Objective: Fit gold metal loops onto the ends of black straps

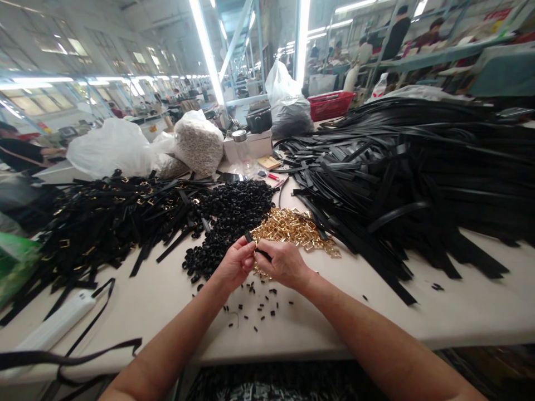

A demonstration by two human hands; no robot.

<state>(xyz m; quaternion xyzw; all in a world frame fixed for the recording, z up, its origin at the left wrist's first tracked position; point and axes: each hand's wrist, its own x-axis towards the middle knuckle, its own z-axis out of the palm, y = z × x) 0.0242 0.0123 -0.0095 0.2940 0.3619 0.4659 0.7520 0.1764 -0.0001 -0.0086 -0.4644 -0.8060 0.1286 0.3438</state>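
Both my hands meet over the table, just in front of a heap of gold buckles (288,225) and a pile of small black loops (238,206). My left hand (236,264) pinches a short black strap (249,237), whose end pokes up past the fingertips. Fingers of my right hand (286,264) are closed on the same black piece from the other side. Most of the strap is hidden by the fingers, and I cannot tell whether a buckle or loop is on it. Tiny black bits (261,309) lie scattered below my hands.
Long black straps (376,184) cover the table's right side. Straps with gold buckles (125,217) are heaped at left. A white power strip (62,317) with a dark cord lies front left. White bags (198,142), a glass jar (241,145) and a red basket (330,104) stand behind.
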